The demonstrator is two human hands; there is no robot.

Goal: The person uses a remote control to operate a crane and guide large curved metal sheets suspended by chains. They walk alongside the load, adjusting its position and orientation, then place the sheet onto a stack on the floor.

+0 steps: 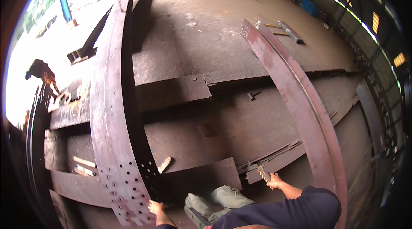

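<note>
A long steel beam [112, 113] with rows of bolt holes at its near end runs away from me on the left. My left hand [157, 208] is at its near right edge, with the fingers closed over that edge. On the right, my right hand [274, 181] grips a small oblong hand-held device [264, 172] with coloured spots along its face, like a remote control. The device points away from me, apart from any beam. My fingers cover its lower part.
A second reddish beam [300, 96] slants along my right. Steel cross supports [171, 91] lie between the beams. A hammer [253, 95] rests on the floor beyond, and a pale block [164, 164] sits beside the holed beam. Far left, another person [42, 71] bends over near sparks.
</note>
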